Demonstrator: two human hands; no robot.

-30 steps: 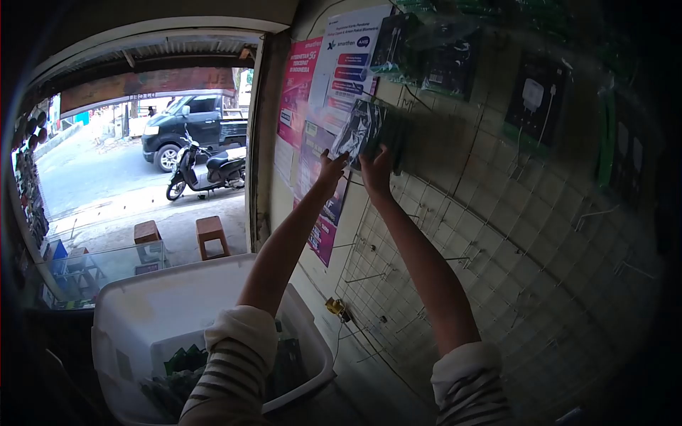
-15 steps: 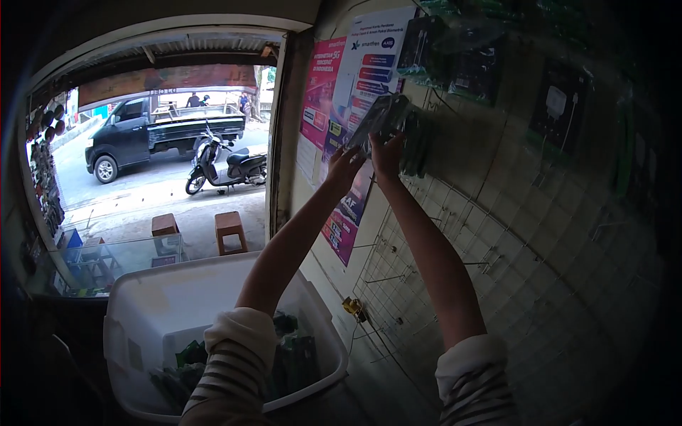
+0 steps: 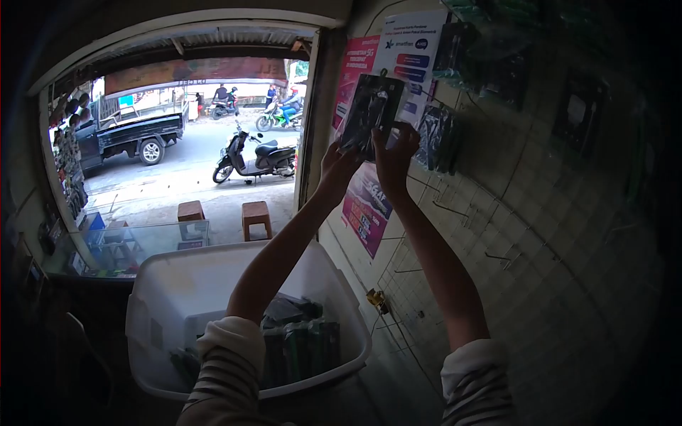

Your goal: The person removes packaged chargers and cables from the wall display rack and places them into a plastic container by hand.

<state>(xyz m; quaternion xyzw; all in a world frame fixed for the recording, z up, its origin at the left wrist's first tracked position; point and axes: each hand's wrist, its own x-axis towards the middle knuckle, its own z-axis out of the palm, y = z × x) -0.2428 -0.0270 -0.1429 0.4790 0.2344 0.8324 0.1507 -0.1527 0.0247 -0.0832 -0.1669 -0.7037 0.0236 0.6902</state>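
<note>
Raised in front of the wall is a dark packet in clear plastic [image 3: 369, 106], upright and slightly tilted, with a small hanging tab at its top. My left hand [image 3: 339, 167] grips its lower left edge. At the lower right, my right hand [image 3: 395, 153] has its fingers closed on the same packet, and the thumb lies along its front. What is inside the packet is too dark to make out. Just right of my right hand, similar packets [image 3: 435, 135] hang in a row on the wall rack.
Below my arms stands a white plastic tub [image 3: 188, 277] holding several dark packets [image 3: 305, 348]. A wire grid with hooks [image 3: 455, 206] covers the right wall, with more packets [image 3: 579, 110] hanging higher up. Posters [image 3: 369, 213] are beside the doorway. A glass counter [image 3: 160, 241] stands at left.
My hands have turned the packet so its broad face is towards me, and moved it slightly away from the hanging row. The view has swung a little left; outside, the truck has moved left.
</note>
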